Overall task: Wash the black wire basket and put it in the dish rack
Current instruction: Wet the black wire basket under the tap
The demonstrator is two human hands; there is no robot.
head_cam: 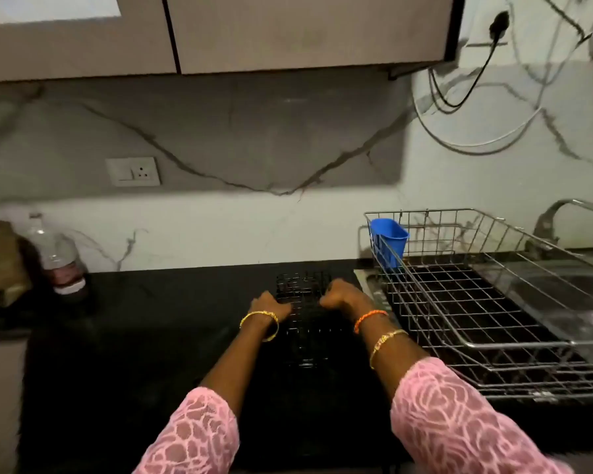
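The black wire basket (303, 309) sits on the black worktop (144, 323), just left of the dish rack (493, 302) and hard to pick out against the dark surface. It is a box of thin black wire in a square grid, its long sides running away from the person.

The left hand (269, 304) grips the basket's left rim, fingers curled over the wire, knuckles up. The right hand (341, 295) grips the right rim the same way, fingers hooked over the top edge. Both forearms reach forward and slightly inward from the bottom of the view, roughly parallel. A gold bangle (259, 323) circles the left wrist; an orange thread band (370, 318) and a gold bracelet (387, 342) circle the right. Both sleeves are pink lace with a rose pattern.

The dish rack is a shiny metal wire tray with raised sides, standing beside the basket on its right. A blue plastic cup holder (389, 239) hangs at the rack's far left corner. A metal tap (558, 217) rises behind the rack. Well left of the basket, a clear plastic bottle (59, 254) stands upright against the marble-veined wall, with a white switch plate (132, 171) on the wall above.
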